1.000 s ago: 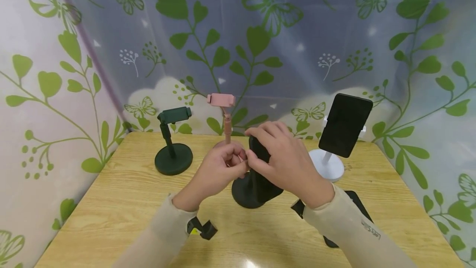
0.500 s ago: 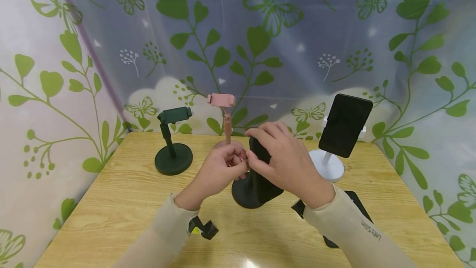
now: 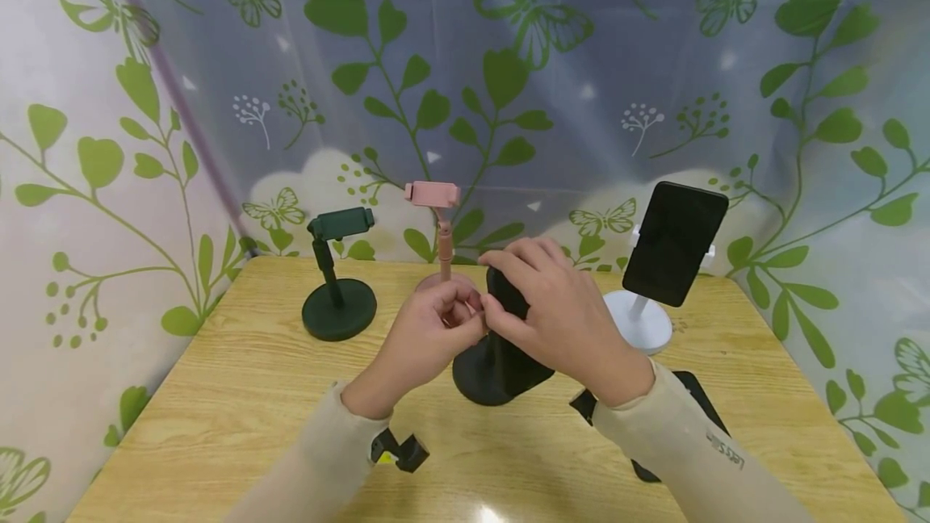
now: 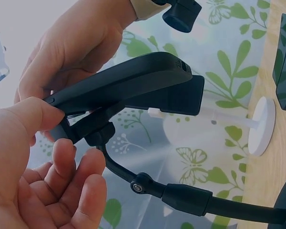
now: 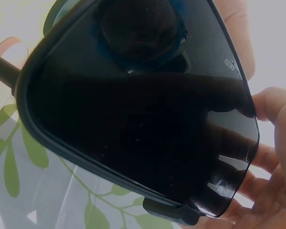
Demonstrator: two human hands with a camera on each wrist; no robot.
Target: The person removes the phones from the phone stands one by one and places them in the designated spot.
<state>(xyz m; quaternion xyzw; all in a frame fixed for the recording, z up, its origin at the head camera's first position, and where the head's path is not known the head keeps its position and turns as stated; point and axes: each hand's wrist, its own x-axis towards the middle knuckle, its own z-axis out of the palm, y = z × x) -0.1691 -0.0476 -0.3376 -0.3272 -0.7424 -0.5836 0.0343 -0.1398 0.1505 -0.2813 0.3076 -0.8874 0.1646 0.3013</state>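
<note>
A black smartphone (image 3: 512, 297) sits tilted in the holder of a black phone stand (image 3: 483, 382), in front of the person. My right hand (image 3: 558, 309) grips the upper part of the phone, its fingers over the top. At the phone's left edge, my left hand (image 3: 432, 329) pinches the end of the stand's clamp (image 4: 94, 123) where it meets the phone; its other fingers are curled loosely below. The jointed stand arm (image 4: 185, 199) runs to the round base. The dark screen fills most of the right wrist view, with fingers mirrored in it.
Behind on the wooden table (image 3: 240, 394) stand a dark green phone stand (image 3: 339, 309) and a pink phone stand (image 3: 434, 195). At right, a white stand (image 3: 639, 323) carries another black phone (image 3: 676, 244). A further dark phone (image 3: 699, 395) lies partly under the right sleeve.
Both hands keep almost the same place on the phone and clamp. The left fingers and wrist shift very slightly; the stands stay where they were.
</note>
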